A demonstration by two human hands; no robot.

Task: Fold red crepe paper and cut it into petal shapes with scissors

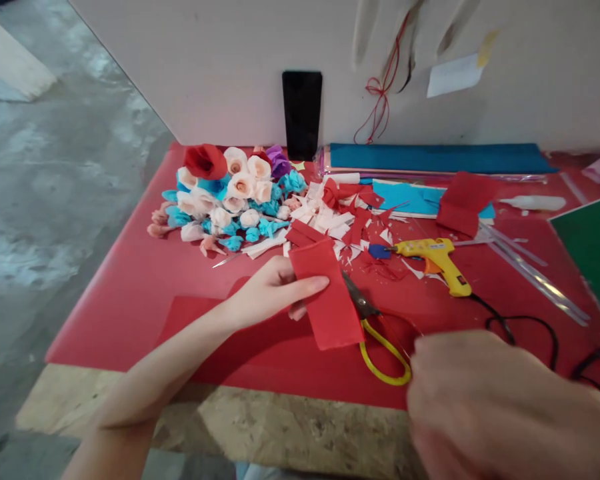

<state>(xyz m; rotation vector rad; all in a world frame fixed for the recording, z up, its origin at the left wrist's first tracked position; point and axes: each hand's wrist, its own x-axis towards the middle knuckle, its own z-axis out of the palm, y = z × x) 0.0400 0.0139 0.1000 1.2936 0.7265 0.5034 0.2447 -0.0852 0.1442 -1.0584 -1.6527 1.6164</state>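
My left hand [280,293] grips a folded rectangle of red crepe paper [327,300], thumb on its front and fingers behind. A pair of scissors with yellow handles [387,360] lies on the table just right of this paper, its dark blades partly behind the paper's edge. My right hand [485,393] is at the lower right, smeared by motion. It looks curled, but its fingers do not show clearly. A thin red line [400,320] runs between the scissors and this hand; I cannot tell whether the hand holds it. Another red sheet [195,317] lies flat under my left forearm.
Paper flowers [240,187] are heaped at the back left, beside red and white scraps [330,213]. A yellow glue gun [430,253] with a black cord [525,320] lies right. A phone [303,113] leans on the white board [205,67]. Clear glue sticks [535,273] lie farther right.
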